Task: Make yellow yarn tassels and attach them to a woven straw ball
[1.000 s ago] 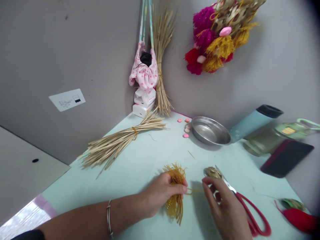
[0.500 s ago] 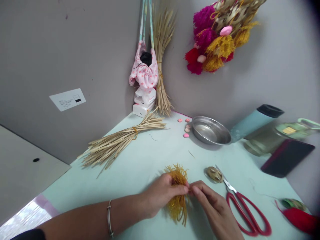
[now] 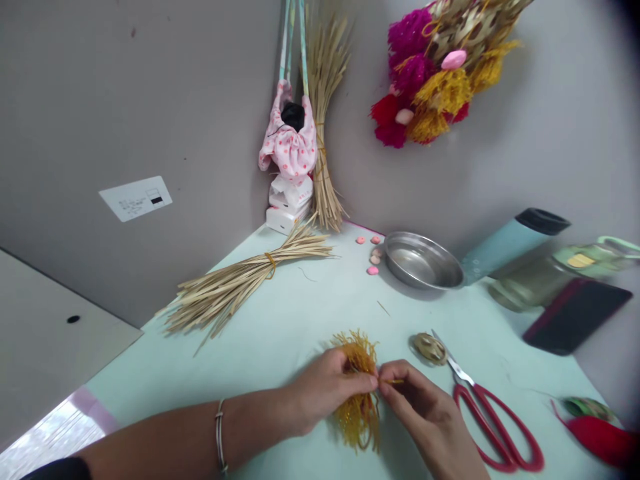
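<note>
A bunch of mustard-yellow yarn [image 3: 356, 420] is pinched round its middle by my left hand [image 3: 325, 387], its loose ends fanning out above and below the fingers. Close to the left fingertips, my right hand [image 3: 425, 413] grips a thin yellow strand [image 3: 395, 381] between thumb and forefinger. Right of my hands lie red-handled scissors [image 3: 493, 427], blades pointing away from me. A small woven straw piece [image 3: 429, 349] sits by the scissor tips.
A tied straw bundle [image 3: 240, 287] lies on the pale green table [image 3: 280, 337]. At the back stand a steel bowl [image 3: 423, 263], a light-blue tumbler [image 3: 510, 243] and a dark phone [image 3: 577, 317]. Colourful tassels [image 3: 435, 87] hang on the wall. Red yarn [image 3: 605, 440] lies at the right edge.
My right hand has shifted slightly, and more of the yellow strand shows between its fingers. The left hand keeps its hold on the yarn bunch, whose lower ends have swung slightly right.
</note>
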Tool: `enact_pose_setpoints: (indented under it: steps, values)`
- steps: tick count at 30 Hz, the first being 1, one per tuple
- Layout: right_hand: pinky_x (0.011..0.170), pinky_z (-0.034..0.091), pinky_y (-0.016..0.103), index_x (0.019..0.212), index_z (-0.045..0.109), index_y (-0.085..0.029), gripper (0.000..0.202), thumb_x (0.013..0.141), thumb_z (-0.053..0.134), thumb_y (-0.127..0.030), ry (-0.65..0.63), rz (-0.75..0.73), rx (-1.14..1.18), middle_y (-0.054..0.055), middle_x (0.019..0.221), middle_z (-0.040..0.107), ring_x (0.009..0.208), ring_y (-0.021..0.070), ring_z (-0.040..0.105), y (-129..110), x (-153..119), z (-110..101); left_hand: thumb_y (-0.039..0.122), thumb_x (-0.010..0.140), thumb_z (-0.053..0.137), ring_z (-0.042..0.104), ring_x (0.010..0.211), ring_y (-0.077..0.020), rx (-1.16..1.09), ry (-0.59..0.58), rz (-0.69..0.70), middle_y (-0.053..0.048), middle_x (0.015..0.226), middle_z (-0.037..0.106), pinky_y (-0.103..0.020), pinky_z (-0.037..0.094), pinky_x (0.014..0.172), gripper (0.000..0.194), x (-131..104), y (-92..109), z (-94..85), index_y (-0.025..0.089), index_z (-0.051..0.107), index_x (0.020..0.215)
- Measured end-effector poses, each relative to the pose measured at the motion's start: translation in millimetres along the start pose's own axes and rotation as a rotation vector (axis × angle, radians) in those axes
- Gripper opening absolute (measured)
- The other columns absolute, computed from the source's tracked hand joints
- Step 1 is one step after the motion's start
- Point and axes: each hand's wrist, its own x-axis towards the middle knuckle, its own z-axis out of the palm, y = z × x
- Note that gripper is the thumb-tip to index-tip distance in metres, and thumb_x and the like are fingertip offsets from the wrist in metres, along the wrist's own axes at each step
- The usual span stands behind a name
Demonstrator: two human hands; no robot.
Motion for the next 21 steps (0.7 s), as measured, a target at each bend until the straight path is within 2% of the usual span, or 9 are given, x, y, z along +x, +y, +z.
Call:
enact_pose_setpoints:
  steps: [5,10,17,21]
  values:
    - [0.069,0.046,0.027,0.076,0.06,-0.021,0.02,0.084,0.059,-0.039,-0.004,-0.022,-0.036,0.002,0.077,0.058,0.076,0.0198,0.055,-6.0,-2.4,3.6,0.031,0.068,0.068,0.05,0.072,-0.0123,0.056,0.014,-0.023,0.0,0.075,0.057,-0.026,0.038,0.073,0.023,0.4,-0.7,0.6,0.014,0.063,0.082]
    - [0.064,0.044,0.026,0.076,0.06,-0.021,0.022,0.082,0.061,-0.042,0.014,0.017,0.014,0.001,0.075,0.055,0.072,0.0183,0.052,-0.6,-2.7,3.3,0.032,0.065,0.069,0.049,0.069,-0.0117,-0.044,0.093,-0.062,0.001,0.07,0.054,-0.025,0.036,0.066,0.024,0.2,3.5,2.8,0.014,0.059,0.078]
    - [0.067,0.045,0.027,0.078,0.061,-0.021,0.024,0.082,0.063,-0.045,-0.004,0.076,0.078,0.001,0.076,0.055,0.075,0.0193,0.052,-3.7,-4.2,2.2,0.038,0.06,0.079,0.051,0.074,-0.012,-0.083,-0.019,-0.027,-0.001,0.078,0.058,-0.026,0.038,0.072,0.038,-0.9,4.8,1.8,0.014,0.061,0.084]
    - [0.063,0.043,0.026,0.075,0.059,-0.021,0.026,0.081,0.065,-0.045,-0.004,0.09,0.111,0.0,0.073,0.053,0.07,0.0176,0.049,-5.7,-4.4,4.1,0.042,0.062,0.078,0.051,0.071,-0.0108,-0.141,0.008,-0.003,0.0,0.076,0.057,-0.025,0.038,0.071,0.039,-0.3,4.3,1.7,0.014,0.061,0.082]
